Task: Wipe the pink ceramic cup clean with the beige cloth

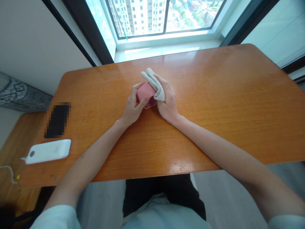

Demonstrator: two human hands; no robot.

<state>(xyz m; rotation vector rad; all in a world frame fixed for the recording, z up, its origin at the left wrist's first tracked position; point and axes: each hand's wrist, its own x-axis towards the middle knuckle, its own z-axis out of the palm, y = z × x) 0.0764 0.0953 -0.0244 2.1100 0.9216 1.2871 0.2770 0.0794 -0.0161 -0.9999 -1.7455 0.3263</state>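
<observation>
At the middle of the orange wooden table (pixel 214 105) my left hand (pixel 132 108) grips a small pink object (pixel 145 92), thumb across its front and fingers curled round its left side. My right hand (pixel 166 100) presses a folded grey-white cloth (pixel 154 83) against the pink object's right side and top. The cloth's end sticks up past my fingertips. Both hands rest on the tabletop and touch each other round the object. I cannot make out what the pink thing is.
A white power bank (pixel 49 151) lies near the table's front left edge with a cable (pixel 9 171) hanging off it. Behind it lies a dark, blurred-out phone (pixel 57 120). A window sill (pixel 162 47) runs beyond the far edge.
</observation>
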